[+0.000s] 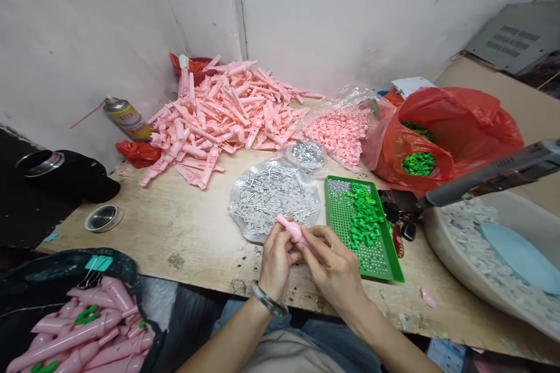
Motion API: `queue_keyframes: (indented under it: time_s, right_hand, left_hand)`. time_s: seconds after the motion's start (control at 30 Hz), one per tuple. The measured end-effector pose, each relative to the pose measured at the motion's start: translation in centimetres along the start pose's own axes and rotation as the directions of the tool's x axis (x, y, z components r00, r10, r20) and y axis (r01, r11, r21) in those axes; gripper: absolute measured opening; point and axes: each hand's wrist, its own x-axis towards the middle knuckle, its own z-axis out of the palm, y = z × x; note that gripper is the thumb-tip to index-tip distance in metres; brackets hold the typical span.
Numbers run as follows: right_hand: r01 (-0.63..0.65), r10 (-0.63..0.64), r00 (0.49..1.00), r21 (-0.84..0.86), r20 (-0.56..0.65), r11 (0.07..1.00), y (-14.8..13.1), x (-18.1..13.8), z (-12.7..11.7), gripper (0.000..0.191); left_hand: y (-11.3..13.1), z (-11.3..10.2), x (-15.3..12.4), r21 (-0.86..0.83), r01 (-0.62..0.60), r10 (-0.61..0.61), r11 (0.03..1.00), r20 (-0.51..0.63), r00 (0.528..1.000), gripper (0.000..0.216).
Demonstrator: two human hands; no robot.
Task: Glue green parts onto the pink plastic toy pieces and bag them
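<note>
The person's left hand [275, 262] and right hand [332, 265] are both closing around a small pink plastic piece [291, 229], and they are holding it above the wooden tabletop [175, 227], near the front edge. Its long axis is lying slanted, and its narrow end is pointing up and to the left, toward a foil sheet [271, 198] carrying small grey pieces. The fingers are covering the other end, so I cannot see its shape. A green perforated tray [394, 256] is sitting just beside the right hand, with green pieces [363, 215] lying on it. Behind, a big pile of pink plastic parts [219, 111] is leaning against the wall. At the right, a red plastic bag [455, 134] is holding more green pieces, and a grey tool [490, 178] is reaching into view, but the picture cuts it off, so it is hard to make out. At the lower left, a black bag [74, 332] is holding larger pink parts.
</note>
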Motion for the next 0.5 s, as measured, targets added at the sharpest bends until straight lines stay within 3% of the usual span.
queue_keyframes:
  time_s: [0.23,0.5]
  right_hand:
    - [0.088,-0.092,0.995,-0.092,-0.039,0.992,0.0,-0.4,0.4,0.037]
    - [0.089,-0.101,0.993,-0.187,-0.057,0.978,-0.2,-0.6,1.4,0.037]
  left_hand:
    - [0.2,1.0,0.1,0.051,-0.049,0.053,0.997,-0.085,0.995,0.05]
    - [0.9,1.4,0.4,-0.006,0.013,-0.014,1.0,-0.167,0.986,0.052]
